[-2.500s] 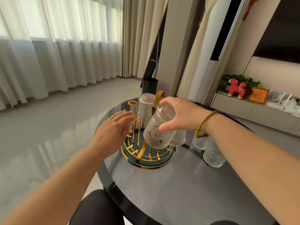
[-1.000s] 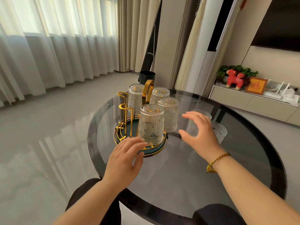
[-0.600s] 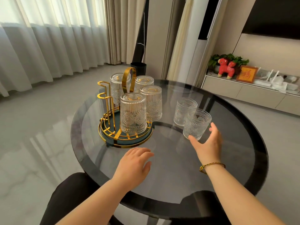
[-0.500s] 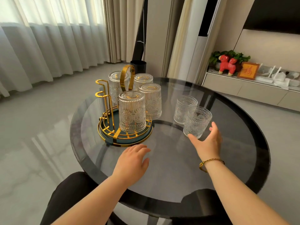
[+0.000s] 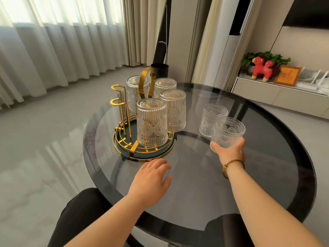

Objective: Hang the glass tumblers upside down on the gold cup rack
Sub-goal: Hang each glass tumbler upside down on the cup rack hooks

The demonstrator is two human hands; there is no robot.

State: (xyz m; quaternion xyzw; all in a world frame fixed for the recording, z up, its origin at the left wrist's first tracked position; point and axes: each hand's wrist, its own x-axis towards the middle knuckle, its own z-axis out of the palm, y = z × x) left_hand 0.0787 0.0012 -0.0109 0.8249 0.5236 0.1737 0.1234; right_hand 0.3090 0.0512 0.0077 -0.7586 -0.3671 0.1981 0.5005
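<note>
The gold cup rack (image 5: 122, 111) stands on a round green tray (image 5: 156, 154) on the left half of the dark glass table (image 5: 195, 193). Several embossed glass tumblers hang upside down on it; the nearest (image 5: 151, 124) is at the front. Two gold pegs at the rack's left side are bare. Two tumblers stand upright to the right of the rack. My right hand (image 5: 229, 151) wraps around the base of the nearer one (image 5: 228, 131); the other (image 5: 211, 119) stands just behind it. My left hand (image 5: 151, 179) hovers flat over the table in front of the tray, fingers apart, holding nothing.
A black bin (image 5: 159, 69) stands on the floor behind the table. At the right is a low cabinet (image 5: 277, 93) with a red toy animal (image 5: 261, 67), a plant and a framed picture. Curtains cover the left wall. My knees show under the table's near edge.
My right hand has moved forward from just short of the nearer upright tumbler and closed around its base. My left hand has stayed in front of the tray.
</note>
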